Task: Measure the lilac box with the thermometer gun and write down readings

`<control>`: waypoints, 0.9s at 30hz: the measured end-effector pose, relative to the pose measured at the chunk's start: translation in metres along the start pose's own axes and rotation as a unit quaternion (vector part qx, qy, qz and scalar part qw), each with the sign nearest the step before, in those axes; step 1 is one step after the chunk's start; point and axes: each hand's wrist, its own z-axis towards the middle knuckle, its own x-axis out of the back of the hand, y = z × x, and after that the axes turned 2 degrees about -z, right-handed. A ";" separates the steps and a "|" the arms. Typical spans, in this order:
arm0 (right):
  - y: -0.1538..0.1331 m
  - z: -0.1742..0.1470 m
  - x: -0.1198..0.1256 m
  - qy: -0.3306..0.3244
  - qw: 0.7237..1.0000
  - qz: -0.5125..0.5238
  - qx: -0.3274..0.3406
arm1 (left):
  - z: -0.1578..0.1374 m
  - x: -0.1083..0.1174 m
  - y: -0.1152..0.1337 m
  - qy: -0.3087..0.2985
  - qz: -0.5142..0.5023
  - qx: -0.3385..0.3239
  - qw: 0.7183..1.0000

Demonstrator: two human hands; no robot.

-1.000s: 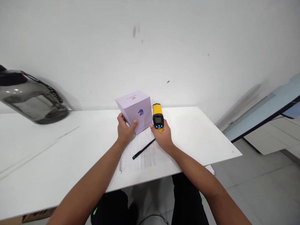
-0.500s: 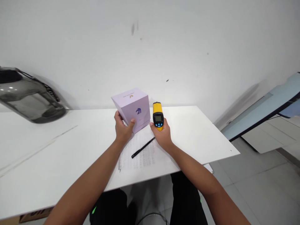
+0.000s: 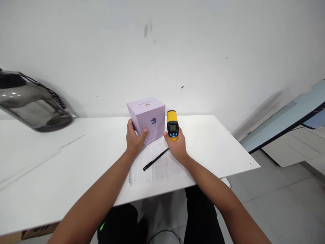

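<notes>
My left hand (image 3: 135, 138) grips a lilac box (image 3: 149, 120) by its left side, the thumb pressed on the front face. A dark blue horse-head emblem marks that front, and small lettering shows on the top. In my right hand (image 3: 177, 145) is a yellow and black infrared thermometer (image 3: 173, 124), held by its handle with the screen and blue buttons facing me. It stands just right of the box, apart from it. A black pen (image 3: 155, 159) lies slantwise on a sheet of paper (image 3: 152, 173) below both hands.
A large grey see-through bottle (image 3: 38, 101) with a black cap stands at the left. The white table (image 3: 218, 149) meets the wall (image 3: 203, 51) behind and ends in an edge on the right. Beyond it is a tilted monitor-like panel (image 3: 286, 118).
The box has turned slightly and shifted a little to the right, and now sits more level in my left hand. My right hand keeps its hold on the thermometer.
</notes>
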 end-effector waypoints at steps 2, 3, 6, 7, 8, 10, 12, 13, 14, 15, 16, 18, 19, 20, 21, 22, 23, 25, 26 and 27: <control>0.000 0.000 0.000 0.001 1.000 0.008 0.002 | 0.000 0.000 -0.003 0.000 0.001 -0.007 1.000; 0.000 0.000 0.000 0.001 1.000 0.009 0.003 | 0.000 -0.001 -0.003 0.000 0.002 -0.008 1.000; -0.001 0.000 0.000 0.000 1.000 0.007 0.007 | 0.000 0.000 -0.004 -0.001 0.006 -0.010 1.000; -0.001 0.000 0.000 0.000 1.000 0.006 0.009 | 0.000 0.000 -0.003 -0.002 0.006 -0.011 1.000; -0.001 0.000 0.000 0.000 1.000 0.006 0.011 | 0.000 0.000 -0.003 -0.003 0.006 -0.013 1.000; -0.001 0.000 0.000 -0.001 1.000 0.008 0.013 | 0.001 0.000 -0.002 -0.005 0.007 -0.016 1.000; -0.001 0.000 -0.001 -0.003 1.000 0.011 0.012 | 0.001 0.000 -0.002 -0.007 0.009 -0.015 1.000; -0.001 -0.001 -0.001 -0.004 1.000 0.012 0.010 | 0.001 0.000 -0.003 -0.009 0.009 -0.013 1.000; -0.001 -0.001 -0.001 -0.004 1.000 0.012 0.009 | 0.001 0.000 -0.003 -0.010 0.008 -0.010 1.000; -0.001 -0.001 -0.001 -0.004 1.000 0.011 0.008 | 0.001 0.000 -0.003 -0.012 0.007 -0.007 1.000; -0.001 0.000 -0.001 -0.003 1.000 0.009 0.007 | 0.001 -0.001 -0.004 -0.013 0.005 -0.004 1.000; -0.001 0.000 -0.001 -0.003 1.000 0.006 0.007 | 0.000 -0.001 -0.004 -0.015 0.002 0.000 1.000; -0.001 0.000 -0.001 -0.002 1.000 0.006 0.007 | 0.000 -0.001 -0.004 -0.016 0.000 0.001 1.000; -0.001 0.000 -0.001 -0.001 1.000 0.007 0.005 | 0.000 0.000 -0.003 -0.017 -0.002 0.002 1.000; -0.001 0.000 -0.001 0.000 1.000 0.008 0.003 | 0.000 0.000 -0.003 -0.019 -0.003 0.003 1.000; -0.001 0.000 -0.001 0.001 1.000 0.008 0.001 | 0.000 0.000 -0.003 -0.019 -0.003 0.005 1.000; -0.001 0.000 -0.001 0.002 1.000 0.007 -0.001 | 0.000 0.000 -0.002 -0.019 -0.003 0.006 1.000; -0.002 0.001 0.000 0.001 1.000 0.005 -0.005 | 0.000 0.000 -0.002 -0.018 0.002 0.004 1.000; -0.002 0.001 0.000 -0.001 1.000 0.004 -0.006 | 0.000 0.000 -0.001 -0.017 0.004 0.001 1.000; -0.002 0.001 0.000 -0.001 1.000 0.003 -0.006 | 0.000 0.000 -0.001 -0.017 0.006 -0.001 1.000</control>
